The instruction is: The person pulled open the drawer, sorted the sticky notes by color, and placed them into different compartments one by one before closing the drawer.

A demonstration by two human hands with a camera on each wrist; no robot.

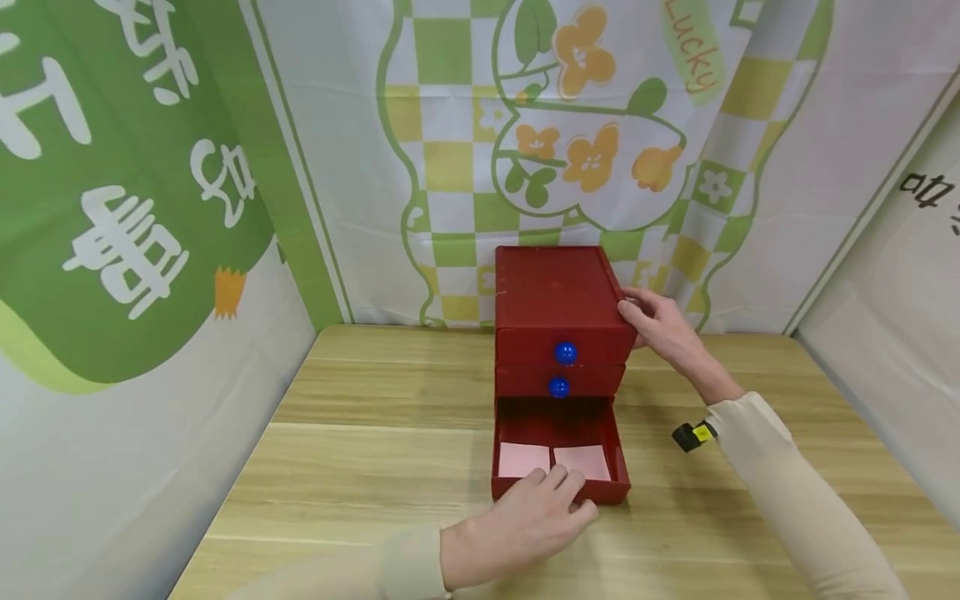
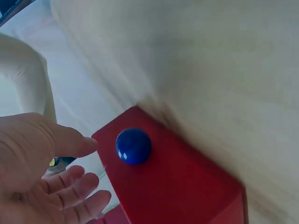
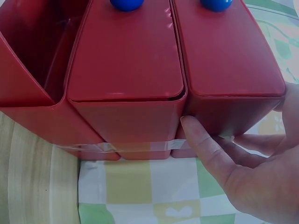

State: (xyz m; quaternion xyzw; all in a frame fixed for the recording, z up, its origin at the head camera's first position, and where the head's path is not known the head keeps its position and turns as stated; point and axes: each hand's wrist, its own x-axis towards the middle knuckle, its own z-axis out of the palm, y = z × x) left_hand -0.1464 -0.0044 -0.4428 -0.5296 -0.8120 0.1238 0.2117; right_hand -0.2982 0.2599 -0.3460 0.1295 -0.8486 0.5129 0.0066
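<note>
A red drawer cabinet (image 1: 555, 287) stands on the table with its bottom drawer (image 1: 621, 462) pulled out. Two pink paper squares (image 1: 524, 460) lie side by side in that drawer. My left hand (image 1: 521, 527) is at the drawer's front edge, fingers reaching over it in the head view. From the left wrist, its fingers are loosely bent and the thumb is beside the red front with a blue knob (image 2: 133, 146). My right hand (image 3: 257, 172) rests against the cabinet's right side near the top, fingers extended along the side wall.
The two upper drawers are closed, each with a blue knob (image 1: 566, 352). Behind the cabinet hangs a patterned cloth (image 1: 450, 167), and printed sheets flank both sides. The wooden table (image 1: 375, 433) extends left and right. A black wrist device (image 1: 688, 437) hangs at the right cuff.
</note>
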